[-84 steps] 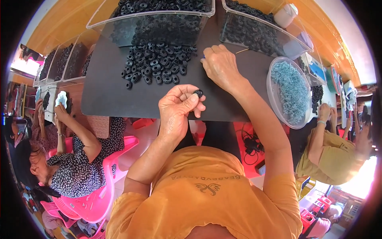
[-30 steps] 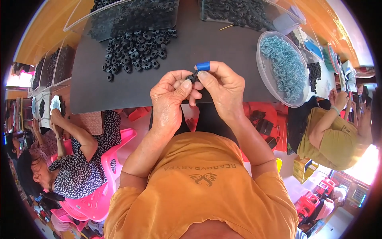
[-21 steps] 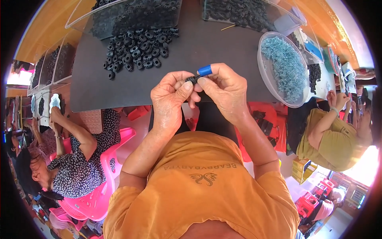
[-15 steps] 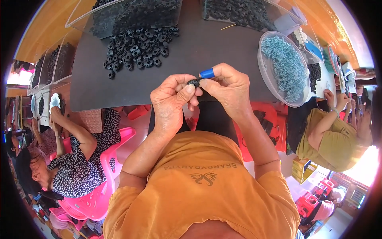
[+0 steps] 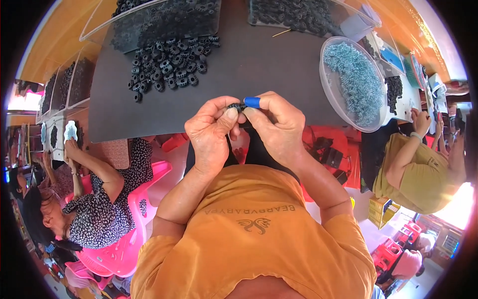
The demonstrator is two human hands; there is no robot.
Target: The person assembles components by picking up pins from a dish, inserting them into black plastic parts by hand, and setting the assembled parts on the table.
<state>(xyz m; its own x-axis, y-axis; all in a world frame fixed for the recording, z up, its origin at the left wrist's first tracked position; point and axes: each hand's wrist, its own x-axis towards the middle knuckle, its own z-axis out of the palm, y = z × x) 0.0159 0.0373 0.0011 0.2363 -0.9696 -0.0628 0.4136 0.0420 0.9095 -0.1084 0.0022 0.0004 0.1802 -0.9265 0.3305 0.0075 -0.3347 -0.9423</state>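
Between thumb and fingers, my left hand (image 5: pixel 209 132) pinches a small black plastic part (image 5: pixel 235 106) over the near edge of the dark table. My right hand (image 5: pixel 279 124) meets it there, its thumb and index finger closed at the part's right end. A blue finger cover (image 5: pixel 252 102) sits on my right index fingertip. Whatever the right fingertips pinch is mostly hidden. Beyond my hands lies a loose pile of similar black parts (image 5: pixel 169 65). Farther right stands a round clear tub (image 5: pixel 326 89) of small pale-blue, spring-like pieces (image 5: pixel 356 82).
Clear bins of black parts stand at the back left (image 5: pixel 164 22) and back right (image 5: pixel 298 15). A thin yellowish stick (image 5: pixel 281 33) lies on the dark table (image 5: pixel 119 109). Other people sit at left (image 5: pixel 99 214) and right (image 5: pixel 418 169), with a pink chair (image 5: pixel 144 199) beside me.
Both hands have shifted slightly left, still together at the black part. My right fingertips now sit closer against the left ones, and the part is more covered.
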